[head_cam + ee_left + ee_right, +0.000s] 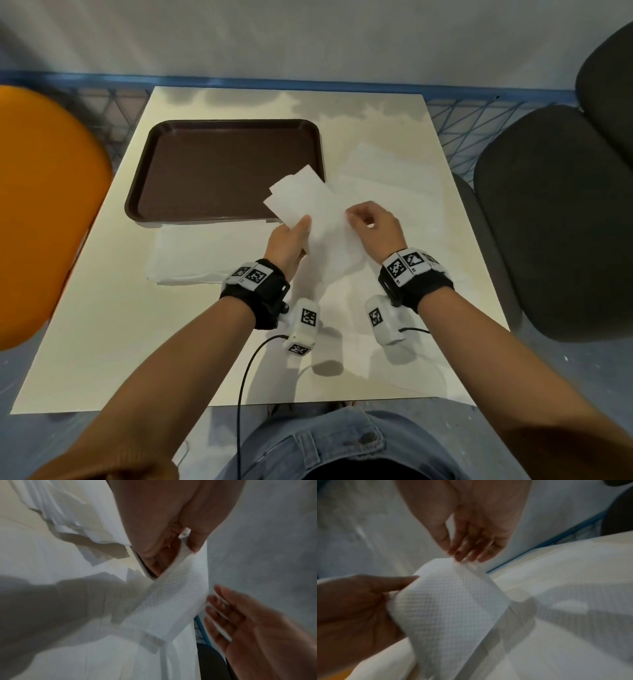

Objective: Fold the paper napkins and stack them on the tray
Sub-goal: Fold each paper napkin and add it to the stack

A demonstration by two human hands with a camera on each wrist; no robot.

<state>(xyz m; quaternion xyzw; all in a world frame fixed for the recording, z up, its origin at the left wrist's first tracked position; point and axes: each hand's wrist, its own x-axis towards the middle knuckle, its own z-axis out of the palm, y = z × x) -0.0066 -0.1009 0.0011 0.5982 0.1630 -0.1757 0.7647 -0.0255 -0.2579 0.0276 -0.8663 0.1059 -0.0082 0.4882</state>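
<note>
I see my left hand (288,242) gripping the napkin (310,209), thumb on top and fingers (197,543) curled beneath its near-left edge. The sheet arches from that grip across to my right hand (373,222), whose fingertips (458,557) pinch its right edge. Its far corner overhangs the tray (219,168) beyond my fingers, above the counter (137,342).

One rectangular brown plastic tray (224,137); one white embossed paper napkin (310,205) held up; two hands; three chairs.
</note>
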